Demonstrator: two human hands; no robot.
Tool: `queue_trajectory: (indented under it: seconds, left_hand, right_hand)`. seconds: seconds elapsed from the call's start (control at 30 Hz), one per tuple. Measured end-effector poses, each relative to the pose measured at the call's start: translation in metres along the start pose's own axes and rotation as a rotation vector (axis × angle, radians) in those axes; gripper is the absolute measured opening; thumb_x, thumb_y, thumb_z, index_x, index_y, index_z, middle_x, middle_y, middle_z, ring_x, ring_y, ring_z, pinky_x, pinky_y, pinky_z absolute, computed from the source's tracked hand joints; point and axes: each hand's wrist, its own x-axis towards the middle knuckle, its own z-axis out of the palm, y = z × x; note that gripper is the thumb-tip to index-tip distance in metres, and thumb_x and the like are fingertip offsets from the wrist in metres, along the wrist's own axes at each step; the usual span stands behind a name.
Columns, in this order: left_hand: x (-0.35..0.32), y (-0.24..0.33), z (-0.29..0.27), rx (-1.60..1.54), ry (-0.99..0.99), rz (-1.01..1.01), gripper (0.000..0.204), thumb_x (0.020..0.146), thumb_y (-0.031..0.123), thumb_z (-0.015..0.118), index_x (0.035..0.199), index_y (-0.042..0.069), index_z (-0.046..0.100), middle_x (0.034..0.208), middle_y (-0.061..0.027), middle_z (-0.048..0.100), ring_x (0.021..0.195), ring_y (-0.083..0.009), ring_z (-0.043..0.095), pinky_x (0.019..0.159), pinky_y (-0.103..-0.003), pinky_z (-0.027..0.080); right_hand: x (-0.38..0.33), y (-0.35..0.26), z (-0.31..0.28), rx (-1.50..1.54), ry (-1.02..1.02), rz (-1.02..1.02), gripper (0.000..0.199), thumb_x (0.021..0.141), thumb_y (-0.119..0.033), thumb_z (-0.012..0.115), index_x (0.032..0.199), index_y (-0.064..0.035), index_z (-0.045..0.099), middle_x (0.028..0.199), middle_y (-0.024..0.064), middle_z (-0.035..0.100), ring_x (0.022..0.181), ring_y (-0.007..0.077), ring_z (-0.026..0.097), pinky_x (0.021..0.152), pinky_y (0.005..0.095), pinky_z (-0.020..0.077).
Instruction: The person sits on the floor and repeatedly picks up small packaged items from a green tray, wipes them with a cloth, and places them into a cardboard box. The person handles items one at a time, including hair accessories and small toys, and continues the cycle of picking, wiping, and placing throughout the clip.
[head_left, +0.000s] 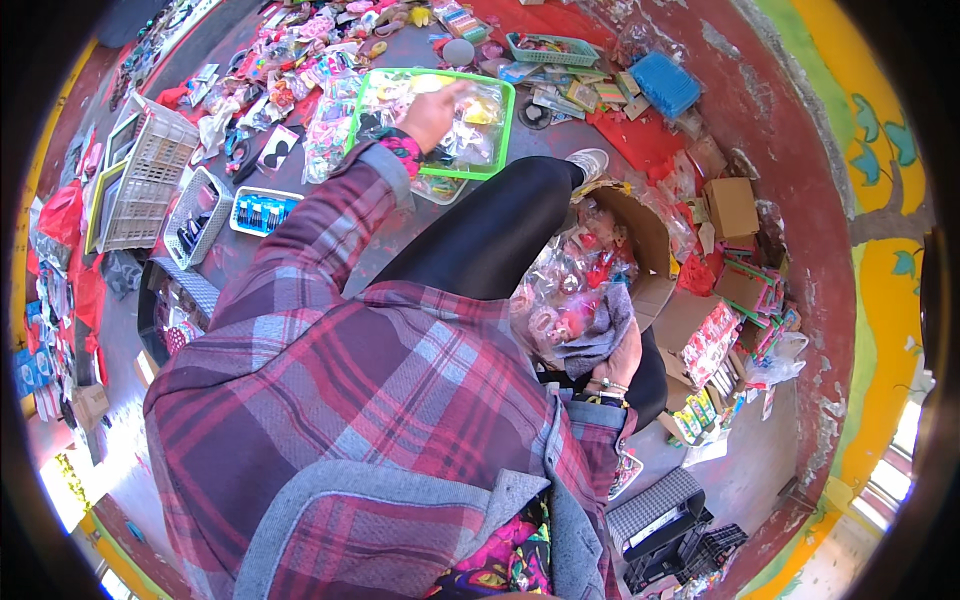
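My left hand [430, 118] reaches over a bright green-rimmed tray [508, 120] full of small clear packets [478, 110]. Its fingertips blend into the packets, so I cannot tell whether it pinches one. At my right side, my right hand [624, 362] is closed around a bunched grey cloth [598, 335]. The cloth rests against clear plastic bags of pink and red trinkets [572, 268], which fill an open cardboard box [640, 225] beside my bent leg. Fingers of that hand are partly hidden by the cloth.
Heaps of packaged trinkets [290, 70] spread beyond the tray. Left of me stand a white crate [150, 180], a white basket [200, 215] and a small tray of blue packs [262, 212]. At the right lie a blue plastic container [665, 83], cardboard boxes [732, 208] and black crates [665, 530].
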Motion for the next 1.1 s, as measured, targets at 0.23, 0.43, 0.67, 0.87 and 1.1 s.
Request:
queue_trajectory:
  seconds: [0.23, 0.43, 0.67, 0.87, 1.1]
  left_hand:
    - [-0.020, -0.025, 0.071, 0.674, -0.180, 0.437, 0.037, 0.070, 0.001, 0.051, 0.106, 0.005, 0.055, 0.106, -0.0135, 0.054, 0.104, -0.0286, 0.050, 0.088, -0.037, 0.041]
    - [-0.030, -0.030, 0.092, 0.826, -0.371, 0.138, 0.034, 0.079, 0.015, 0.050, 0.112, 0.006, 0.050, 0.111, -0.0121, 0.051, 0.105, -0.0263, 0.048, 0.087, -0.036, 0.040]
    - [-0.029, -0.057, 0.093, 0.813, -0.378, 0.196, 0.037, 0.081, 0.022, 0.053, 0.115, 0.007, 0.049, 0.110, -0.0139, 0.051, 0.107, -0.0283, 0.048, 0.091, -0.037, 0.038]
    - [-0.007, -0.012, 0.073, 0.621, -0.114, 0.420, 0.022, 0.080, 0.020, 0.051, 0.095, 0.004, 0.055, 0.093, -0.0151, 0.057, 0.092, -0.0317, 0.054, 0.080, -0.041, 0.043]
    - [0.045, 0.122, 0.057, 0.313, 0.120, 0.660, 0.020, 0.081, 0.013, 0.053, 0.097, 0.004, 0.060, 0.098, -0.0135, 0.059, 0.094, -0.0305, 0.054, 0.084, -0.038, 0.042]
  right_hand:
    - [0.000, 0.000, 0.013, -0.032, 0.078, 0.037, 0.031, 0.089, -0.019, 0.043, 0.110, 0.0012, 0.054, 0.097, 0.0082, 0.062, 0.076, 0.0164, 0.060, 0.068, 0.0280, 0.0494]
    - [0.001, 0.004, 0.012, -0.008, 0.048, 0.010, 0.028, 0.087, -0.015, 0.047, 0.105, 0.0054, 0.056, 0.100, 0.0123, 0.061, 0.089, 0.0215, 0.060, 0.081, 0.0316, 0.0467]
    - [0.004, 0.007, 0.010, -0.014, 0.038, -0.001, 0.031, 0.088, -0.017, 0.045, 0.106, 0.0059, 0.055, 0.102, 0.0119, 0.061, 0.091, 0.0210, 0.059, 0.083, 0.0315, 0.0456]
    - [-0.006, -0.018, -0.003, 0.301, -0.084, -0.017, 0.039, 0.091, -0.024, 0.043, 0.119, 0.0023, 0.047, 0.121, 0.0133, 0.051, 0.111, 0.0249, 0.048, 0.098, 0.0359, 0.0342]
    - [-0.046, -0.093, -0.002, 0.444, -0.232, -0.487, 0.050, 0.089, -0.042, 0.040, 0.127, -0.0092, 0.041, 0.128, 0.0068, 0.045, 0.115, 0.0261, 0.044, 0.099, 0.0462, 0.0316]
